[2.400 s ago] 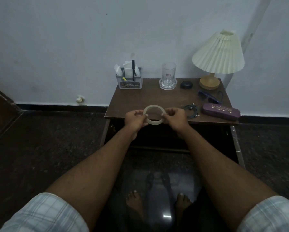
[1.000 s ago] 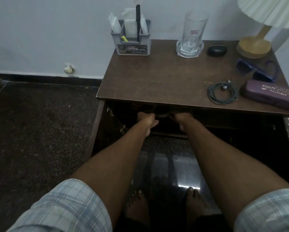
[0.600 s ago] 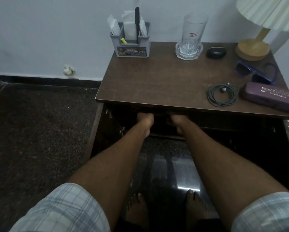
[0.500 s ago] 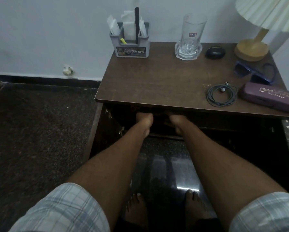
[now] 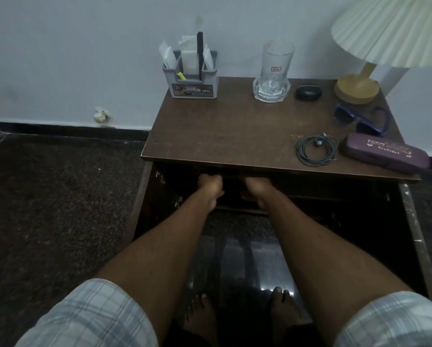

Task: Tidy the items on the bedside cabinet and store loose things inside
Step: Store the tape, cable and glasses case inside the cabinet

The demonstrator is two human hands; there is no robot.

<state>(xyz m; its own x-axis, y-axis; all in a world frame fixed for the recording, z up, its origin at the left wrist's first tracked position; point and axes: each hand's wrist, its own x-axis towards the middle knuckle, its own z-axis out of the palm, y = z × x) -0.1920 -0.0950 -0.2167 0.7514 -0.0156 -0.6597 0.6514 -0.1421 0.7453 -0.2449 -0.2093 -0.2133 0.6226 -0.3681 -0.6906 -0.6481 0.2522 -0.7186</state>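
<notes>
Both my hands reach into the dark open compartment just under the front edge of the brown bedside cabinet top (image 5: 235,136). My left hand (image 5: 210,187) and my right hand (image 5: 256,190) sit close together. Their fingers are hidden in the shadow, so I cannot tell what they hold. On the top lie a coiled dark cable (image 5: 315,150), a purple glasses case (image 5: 385,152), blue sunglasses (image 5: 360,120) and a small black case (image 5: 308,92).
A grey organizer (image 5: 193,81) with papers and a pen, and a tall glass (image 5: 275,68) on a coaster, stand at the back. A lamp (image 5: 356,88) occupies the back right corner. The cabinet doors hang open at left (image 5: 141,204) and right (image 5: 415,234). My bare feet stand on the dark floor.
Earlier both hands held a pale ring above the cabinet's front edge. They have since lowered into the compartment and the ring is out of sight. In the last half second they barely moved.
</notes>
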